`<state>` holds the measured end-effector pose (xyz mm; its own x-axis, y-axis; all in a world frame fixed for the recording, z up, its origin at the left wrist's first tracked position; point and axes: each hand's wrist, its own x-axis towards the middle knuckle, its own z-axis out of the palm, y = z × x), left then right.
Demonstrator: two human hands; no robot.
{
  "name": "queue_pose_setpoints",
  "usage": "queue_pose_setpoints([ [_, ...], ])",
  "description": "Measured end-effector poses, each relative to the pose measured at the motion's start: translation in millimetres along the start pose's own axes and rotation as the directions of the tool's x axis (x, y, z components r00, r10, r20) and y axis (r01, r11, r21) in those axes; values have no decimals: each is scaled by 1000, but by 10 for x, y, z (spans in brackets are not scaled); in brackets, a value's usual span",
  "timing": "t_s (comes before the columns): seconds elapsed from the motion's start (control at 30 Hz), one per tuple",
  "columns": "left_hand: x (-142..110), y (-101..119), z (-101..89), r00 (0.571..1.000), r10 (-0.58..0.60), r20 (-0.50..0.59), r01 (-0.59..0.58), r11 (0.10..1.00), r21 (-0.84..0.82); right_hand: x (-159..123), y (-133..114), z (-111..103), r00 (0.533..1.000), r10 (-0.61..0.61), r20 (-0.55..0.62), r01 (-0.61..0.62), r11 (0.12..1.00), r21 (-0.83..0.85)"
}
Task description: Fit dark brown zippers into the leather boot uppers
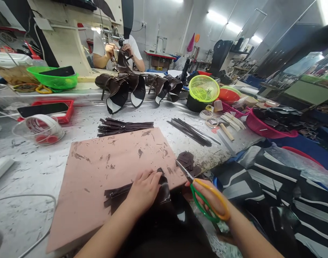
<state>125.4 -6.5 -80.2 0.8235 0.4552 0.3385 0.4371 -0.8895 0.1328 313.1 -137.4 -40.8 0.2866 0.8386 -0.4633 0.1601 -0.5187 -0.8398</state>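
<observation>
My left hand (143, 190) presses down on a bundle of dark brown leather strips (118, 196) at the near edge of a pink cutting board (104, 168), fingers curled over the strip ends. My right hand (213, 202) grips scissors (200, 193) with yellow and green handles. Their blades point up-left toward the strip ends beside my left fingers. A small pile of dark leather offcuts (187, 161) lies just past the blade tip.
Two stacks of dark strips (123, 126) (192, 132) lie beyond the board. Brown boot uppers (120, 87) hang at the table's far edge. A green bowl (53, 77), red tray (67, 111), yellow basket (204, 88) and pink basket (263, 127) stand around. Another person (112, 50) works at a machine behind.
</observation>
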Motion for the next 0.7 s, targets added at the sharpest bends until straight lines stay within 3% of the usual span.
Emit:
queue_pose_setpoints([
  [0.1,14,-15,-15,1000,-7,19,7,1000,-2,39,36,-309,990,-1,-143,-45,948,-315],
  [0.13,19,-20,-19,1000,-7,25,7,1000,-2,53,70,-373,976,-26,-217,-82,877,-474],
  [0.2,25,-30,-22,999,-5,31,5,1000,3,67,175,-424,935,-138,-325,-162,650,-742],
  [0.27,21,-37,-17,999,-28,24,27,999,16,43,315,-404,905,-255,-341,-201,450,-870],
  [0.3,18,-39,-13,999,-51,16,51,998,25,16,389,-384,900,-294,-323,-193,394,-899],
  [0.37,20,-37,-14,993,-118,10,118,992,41,-51,520,-364,899,-329,-288,-150,386,-910],
  [0.47,86,-21,-63,969,-233,80,231,972,32,-85,603,-446,904,-309,-297,-99,524,-846],
  [0.53,183,-15,-130,932,-313,183,322,947,-20,7,553,-583,896,-269,-353,-135,592,-794],
  [0.63,350,-35,-239,811,-429,397,514,847,-136,316,361,-843,880,-194,-434,-249,589,-769],
  [0.7,423,-59,-294,719,-475,508,633,749,-197,555,203,-969,885,-228,-407,-231,544,-807],
])
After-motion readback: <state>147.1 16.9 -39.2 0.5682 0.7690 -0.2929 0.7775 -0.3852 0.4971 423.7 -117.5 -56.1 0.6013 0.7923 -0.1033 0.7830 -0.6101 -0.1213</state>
